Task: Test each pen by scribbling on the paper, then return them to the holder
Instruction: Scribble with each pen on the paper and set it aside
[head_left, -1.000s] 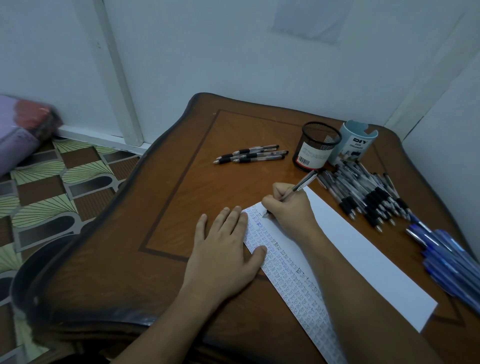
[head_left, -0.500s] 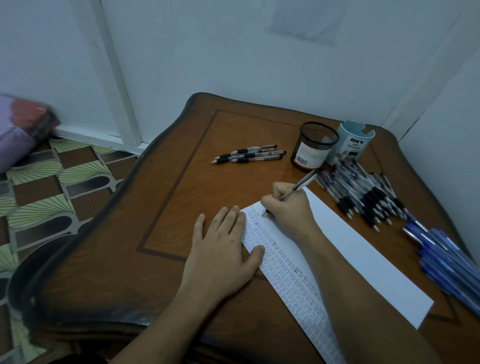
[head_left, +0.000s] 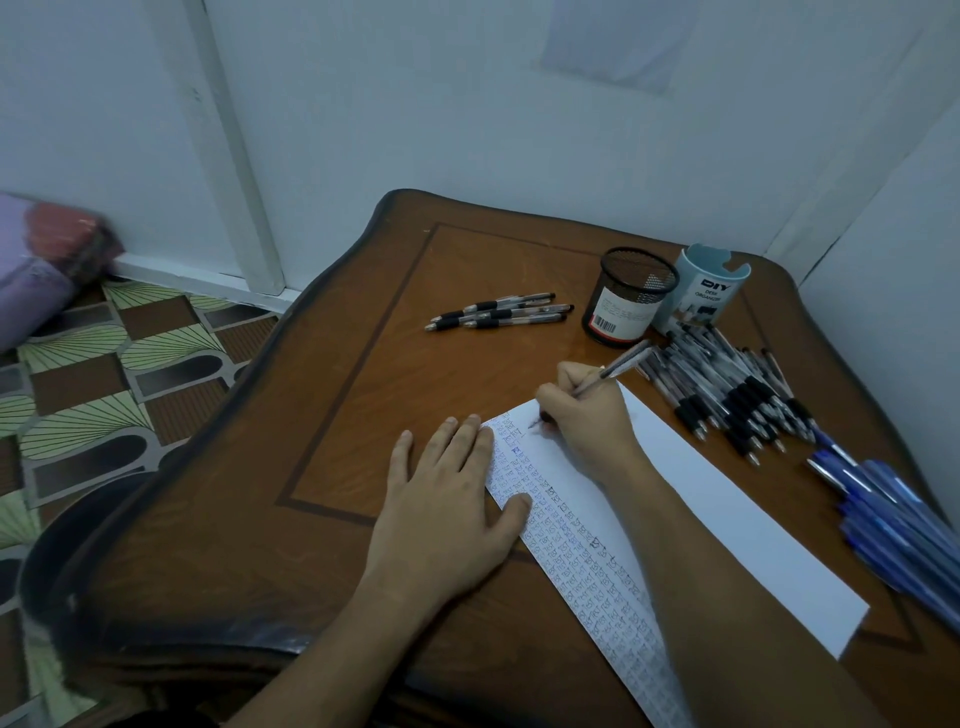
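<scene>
right hand (head_left: 587, 415): grasps a pen (head_left: 621, 364) in a writing grip, fingers curled round the barrel. the tip is down on the paper (head_left: 727, 509) near its far left corner. the pen's upper end leans away toward the holders. the heel of the hand rests on the sheet.

left hand (head_left: 452, 499): flat and released, fingers straight and close together, palm on the table (head_left: 311, 467). the thumb and the nearest fingertips overlap the left edge of the paper and press on it.

paper: a long white sheet lying diagonally, from the table's centre toward the near right. its left strip is filled with rows of small written marks, mostly dark ink with some blue. the right part is blank.

black mesh holder (head_left: 626, 296): upright at the far side of the table, with a white barcode label on its side. a pale cup (head_left: 704, 291) printed "diy desk organizer" stands just beside it on the right; whether they touch cannot be told.

three black-grip pens (head_left: 498, 312) lie side by side left of the mesh holder, apart from the paper. a heap of black-grip pens (head_left: 727, 389) lies right of the paper's far end, near the cup. a heap of blue pens (head_left: 893, 514) lies by the table's right edge.

a patterned floor covering (head_left: 104, 364) shows left of the table, with a purple and red bundle (head_left: 41, 260) against the wall.
</scene>
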